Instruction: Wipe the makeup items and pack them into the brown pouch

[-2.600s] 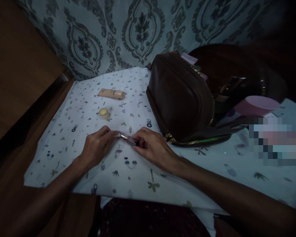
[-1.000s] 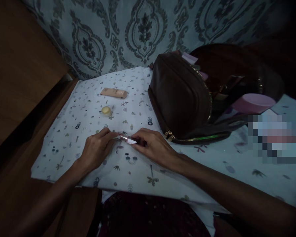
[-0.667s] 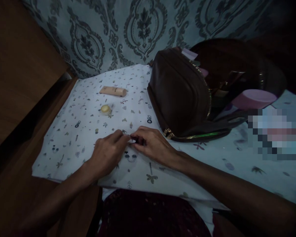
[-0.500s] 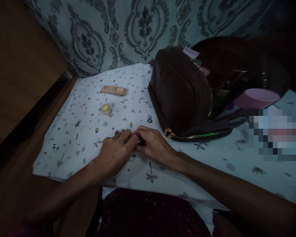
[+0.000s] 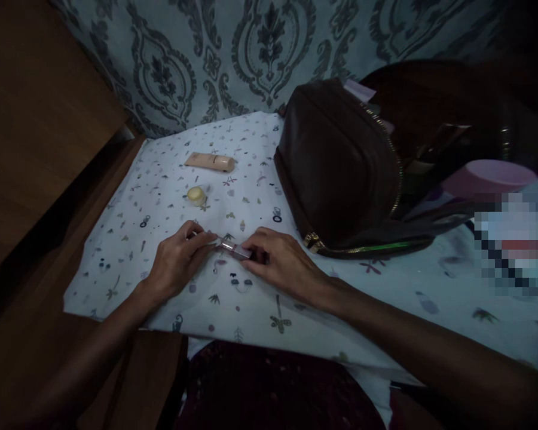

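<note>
A small, slim lipstick, pinkish with a shiny metallic band, lies between my two hands just above the white printed cloth. My right hand grips its right end between thumb and fingers. My left hand pinches at its left end; the fingertips partly cover that tip. Beyond the hands sits a small round jar with a yellowish lid. Behind the jar, a peach squeeze tube lies on its side.
A dark brown zippered bag stands unzipped at the right, with a pink cup-like item in its opening. The cloth covers the surface. A wooden panel rises at left, and a patterned wall is behind.
My left hand has moved left, away from my right hand, so the lipstick now shows between them. The view has shifted slightly.
</note>
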A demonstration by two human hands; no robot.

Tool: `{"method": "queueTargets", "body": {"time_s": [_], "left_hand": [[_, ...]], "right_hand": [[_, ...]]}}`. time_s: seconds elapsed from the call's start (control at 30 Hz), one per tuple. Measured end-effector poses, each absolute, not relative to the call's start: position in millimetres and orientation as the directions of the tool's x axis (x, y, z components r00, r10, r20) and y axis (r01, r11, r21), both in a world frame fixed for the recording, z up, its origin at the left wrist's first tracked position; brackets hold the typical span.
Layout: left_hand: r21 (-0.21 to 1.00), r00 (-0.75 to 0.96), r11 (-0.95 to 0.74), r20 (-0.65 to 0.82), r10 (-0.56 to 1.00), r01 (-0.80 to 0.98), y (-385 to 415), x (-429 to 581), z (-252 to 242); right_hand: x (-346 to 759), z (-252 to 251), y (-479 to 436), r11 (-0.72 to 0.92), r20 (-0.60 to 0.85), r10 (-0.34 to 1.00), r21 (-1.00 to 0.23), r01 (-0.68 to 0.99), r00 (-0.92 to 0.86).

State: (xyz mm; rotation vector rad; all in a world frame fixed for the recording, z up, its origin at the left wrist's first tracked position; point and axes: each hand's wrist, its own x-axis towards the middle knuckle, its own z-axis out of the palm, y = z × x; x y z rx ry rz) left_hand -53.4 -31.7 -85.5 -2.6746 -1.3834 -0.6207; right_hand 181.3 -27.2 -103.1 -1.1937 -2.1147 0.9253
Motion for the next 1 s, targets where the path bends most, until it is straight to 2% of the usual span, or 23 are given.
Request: {"method": "queueTargets", "body": {"time_s": [0.17, 0.4, 0.5, 0.67, 0.87, 0.93, 1.0], "left_hand": [[0.103, 0.554, -0.635, 0.397, 0.732, 0.765, -30.8, -52.9, -86.3], [-0.190, 0.720, -0.732, 0.453, 0.525, 0.654, -47.5, -24.4, -90.6], [-0.229, 0.739, -0.738, 0.459, 0.494, 0.635, -48.5, -22.2, -91.2], [-0.114, 0.641, -0.672, 0.450, 0.622, 0.732, -40.8, -43.8, -91.0], [0.222, 0.522, -0.625, 0.386, 0.761, 0.748, -37.9, -58.2, -85.2], [0.248, 0.508, -0.610, 0.371, 0.777, 0.753, -39.0, -56.1, -82.8], [0.205, 0.513, -0.607, 0.371, 0.774, 0.768, -40.8, -51.9, -80.9]], "right_hand": [[181.4, -104.0, -26.5, 0.370, 0.123, 0.878, -0.787, 0.494, -0.462], [181.4, -105.6, -27.3, 0.383, 0.134, 0.875, -0.780, 0.495, -0.466], [182.1, -108.2, -27.3, 0.415, 0.167, 0.865, -0.767, 0.489, -0.473], [183.5, -112.0, -27.7, 0.460, 0.210, 0.847, -0.750, 0.476, -0.488], [184.2, -113.8, -28.1, 0.468, 0.238, 0.839, -0.774, 0.427, -0.489], [184.3, -113.6, -28.4, 0.467, 0.237, 0.838, -0.779, 0.419, -0.491], [183.9, -113.0, -29.0, 0.474, 0.243, 0.835, -0.772, 0.423, -0.493]]}}
